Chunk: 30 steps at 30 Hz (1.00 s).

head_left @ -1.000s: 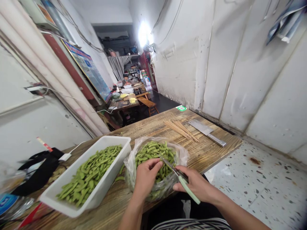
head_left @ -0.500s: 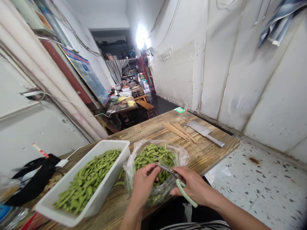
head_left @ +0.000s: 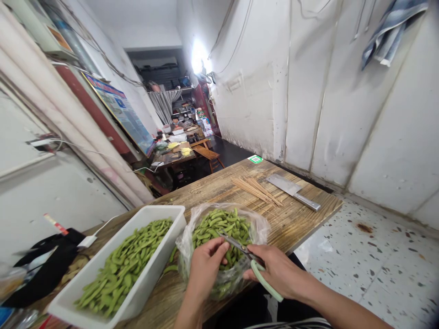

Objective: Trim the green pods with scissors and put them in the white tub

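A clear plastic bag (head_left: 257,226) full of green edamame pods (head_left: 219,224) lies on the wooden table (head_left: 302,214) right in front of me. My left hand (head_left: 206,267) reaches into the bag with its fingers pinched on a pod. My right hand (head_left: 274,269) grips scissors (head_left: 250,265) with pale green handles; the blades point at the pod under my left fingers. Left of the bag stands a white plastic tub (head_left: 151,269) holding more edamame pods (head_left: 126,258).
A bundle of bamboo skewers (head_left: 257,189) and a steel cleaver (head_left: 291,191) lie at the far right of the table. A black bag (head_left: 51,262) and a white charger (head_left: 85,240) sit at the left end. Terrazzo floor lies to the right; more tables stand down the corridor.
The view has tilted slightly. My hands stayed over the bag; the scissor blades shifted a little against the pod in my left fingers.
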Motion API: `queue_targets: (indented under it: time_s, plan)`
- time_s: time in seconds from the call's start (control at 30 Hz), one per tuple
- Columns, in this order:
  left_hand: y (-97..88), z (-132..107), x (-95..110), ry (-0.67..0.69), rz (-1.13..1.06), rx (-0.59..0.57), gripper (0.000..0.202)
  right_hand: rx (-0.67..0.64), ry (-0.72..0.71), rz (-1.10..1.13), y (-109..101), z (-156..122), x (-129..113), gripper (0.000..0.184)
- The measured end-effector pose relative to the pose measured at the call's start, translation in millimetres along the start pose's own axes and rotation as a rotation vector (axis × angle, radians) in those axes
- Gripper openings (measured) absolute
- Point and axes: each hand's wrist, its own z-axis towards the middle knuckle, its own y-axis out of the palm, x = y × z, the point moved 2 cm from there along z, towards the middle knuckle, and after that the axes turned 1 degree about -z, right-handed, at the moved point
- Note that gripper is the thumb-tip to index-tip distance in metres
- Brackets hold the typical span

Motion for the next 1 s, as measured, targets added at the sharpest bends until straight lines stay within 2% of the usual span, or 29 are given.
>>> queue_targets:
  time_s: [0.13, 0.23, 0.3, 0.4, 0.5, 0.57, 0.8, 0.93, 1.0]
  plan:
    - [1.9, 2, -2, -0.018, -0.006, -0.030, 0.028, -0.010, 0.016, 0.052, 4, 5, 10, 0.024]
    - [1.2, 4, -2, -0.064, -0.080, 0.001, 0.032, -0.014, 0.033, 0.111, 4, 8, 17, 0.022]
    - [-1.1, 5, -1, -0.088, -0.201, 0.062, 0.037, -0.035, 0.034, 0.176, 2, 7, 20, 0.027]
    - [-4.3, 8, 0, -0.099, -0.413, 0.147, 0.040, -0.146, 0.013, 0.354, 1, 3, 23, 0.040]
    - [-3.6, 9, -1, -0.106, -0.568, 0.153, 0.037, -0.257, 0.031, 0.515, 3, 0, 23, 0.051]
    - [-1.4, 10, -3, -0.113, -0.630, 0.132, 0.034, -0.283, 0.051, 0.584, 5, -1, 22, 0.054]
    - [3.4, 5, -4, -0.160, -0.688, 0.081, 0.034, -0.270, 0.056, 0.749, 11, 6, 12, 0.050]
    - [5.7, 3, -5, -0.147, -0.659, 0.100, 0.033, -0.267, 0.133, 0.854, 19, 10, 13, 0.044]
    - [-0.2, 4, -9, -0.119, -0.602, 0.135, 0.033, -0.279, 0.179, 0.897, 24, 12, 16, 0.042]
